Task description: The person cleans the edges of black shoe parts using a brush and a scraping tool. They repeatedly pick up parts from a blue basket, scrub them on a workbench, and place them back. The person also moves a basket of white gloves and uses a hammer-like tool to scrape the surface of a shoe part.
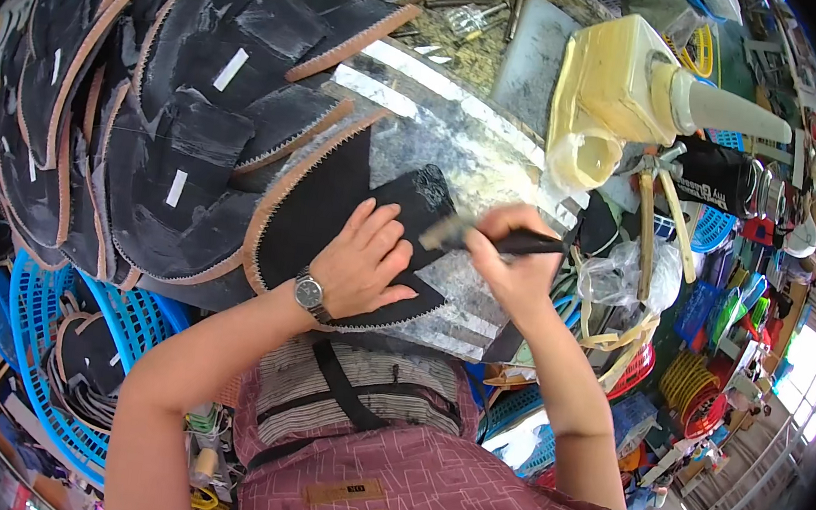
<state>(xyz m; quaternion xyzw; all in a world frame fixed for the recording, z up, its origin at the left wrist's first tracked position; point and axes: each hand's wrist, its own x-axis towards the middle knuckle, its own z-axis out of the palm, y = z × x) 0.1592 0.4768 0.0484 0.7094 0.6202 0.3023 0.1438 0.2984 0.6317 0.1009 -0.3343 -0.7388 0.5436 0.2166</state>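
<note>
Left hand (pixel 363 262), fingers spread, lies flat on a black piece (pixel 307 211); right hand (pixel 515 267) grips a brush (pixel 533 243); only the tab's (pixel 426 189) far end looks coated.

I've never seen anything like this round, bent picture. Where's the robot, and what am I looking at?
There's no robot here, just a person's two bare hands. A wide fisheye camera worn on the head looks down at them, which is why straight edges bend near the rim. The picture isn't mirrored, so its left is the person's left.

On the worn worktable, the left hand rests, fingers spread, on a black piece with a tan zigzag edge. The right hand holds a black-handled brush over that piece.

Similar black pieces overlap at the left, and a yellowish container stands at the far right.
</note>
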